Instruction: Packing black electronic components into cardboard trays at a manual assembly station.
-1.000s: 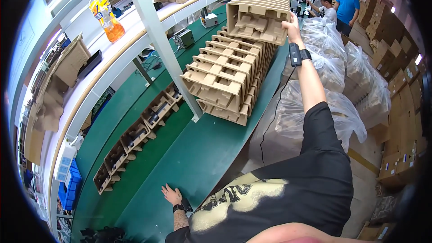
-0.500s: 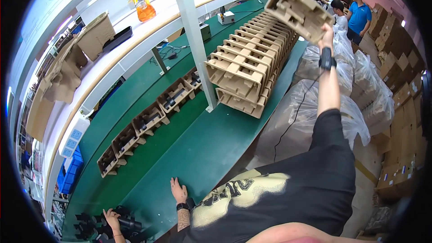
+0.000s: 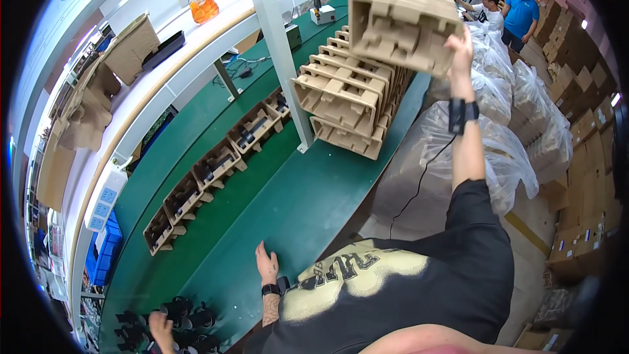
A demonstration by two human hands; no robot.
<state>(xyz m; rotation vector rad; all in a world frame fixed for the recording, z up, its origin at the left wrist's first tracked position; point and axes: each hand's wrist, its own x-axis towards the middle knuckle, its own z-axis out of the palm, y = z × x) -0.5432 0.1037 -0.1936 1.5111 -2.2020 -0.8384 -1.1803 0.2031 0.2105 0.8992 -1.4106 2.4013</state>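
Observation:
My right hand [image 3: 461, 52] is raised at the upper right, closed around the side edge of a brown moulded-pulp tray [image 3: 409, 16]. The tray is held tilted, its moulded hollows facing me, its upper edge smeared by motion. Behind and below it, a long stack of similar pulp trays [image 3: 344, 85] stands on the green work surface [image 3: 288, 213], partly hidden by the held tray. My left hand [image 3: 266, 266] lies at the near edge of that surface, fingers stretched out, holding nothing.
Trays with black parts [image 3: 209, 169] line the green belt. Another person's hand [image 3: 160, 329] is over black cylindrical parts [image 3: 196, 316] at lower left. A grey post [image 3: 278, 52] rises beside the stack. Plastic-wrapped bundles [image 3: 452, 151] stand right; an orange bottle [image 3: 202, 6] is on the shelf.
My right hand has brought the tray left and slightly down, in front of the stack, turning it more level. My left hand has shifted slightly. The other person's hand has moved among the black parts.

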